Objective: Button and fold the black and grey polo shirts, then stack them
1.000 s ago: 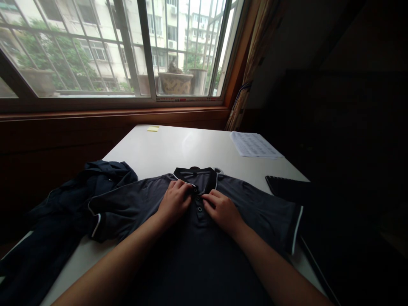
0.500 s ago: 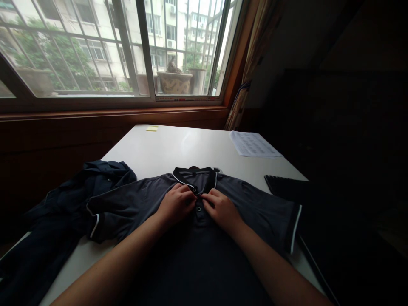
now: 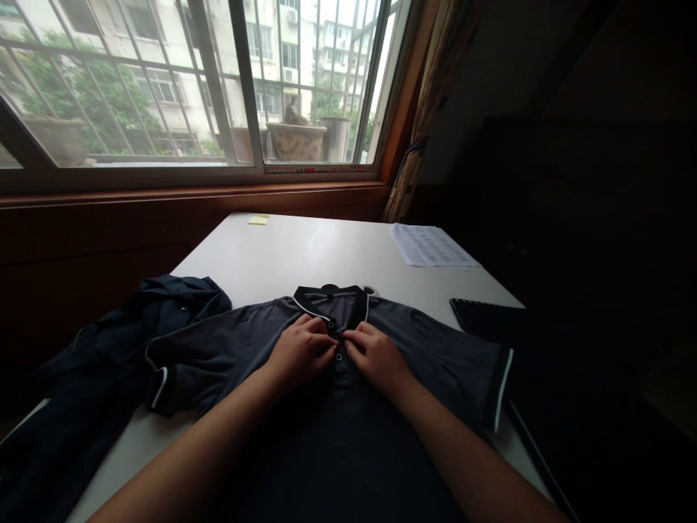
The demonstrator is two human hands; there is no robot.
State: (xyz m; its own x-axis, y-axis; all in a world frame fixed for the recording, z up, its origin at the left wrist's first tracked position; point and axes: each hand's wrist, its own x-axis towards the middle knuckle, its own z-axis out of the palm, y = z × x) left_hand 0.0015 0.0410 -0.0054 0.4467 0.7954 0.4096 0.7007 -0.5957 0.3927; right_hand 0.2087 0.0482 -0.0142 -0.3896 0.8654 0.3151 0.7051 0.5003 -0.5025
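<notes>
A dark grey polo shirt with a black collar and white trim lies spread on the white table, its collar away from me. My left hand pinches the placket from the left, close to a button, fingers closed. From the right, my right hand grips the placket edge between thumb and forefinger. The two sets of fingertips nearly meet just below the collar opening. One button shows below the fingertips, and another is visible above them. The fingers partly hide the spot they hold.
Crumpled dark clothing lies at the left of the white table. Printed sheets rest at the back right, and a black spiral notebook is near the right edge. A yellow sticky note is at the far edge, below a barred window.
The fingertips have shifted very slightly at the placket. Both hands stay in the same place on the shirt, and the view has moved a touch.
</notes>
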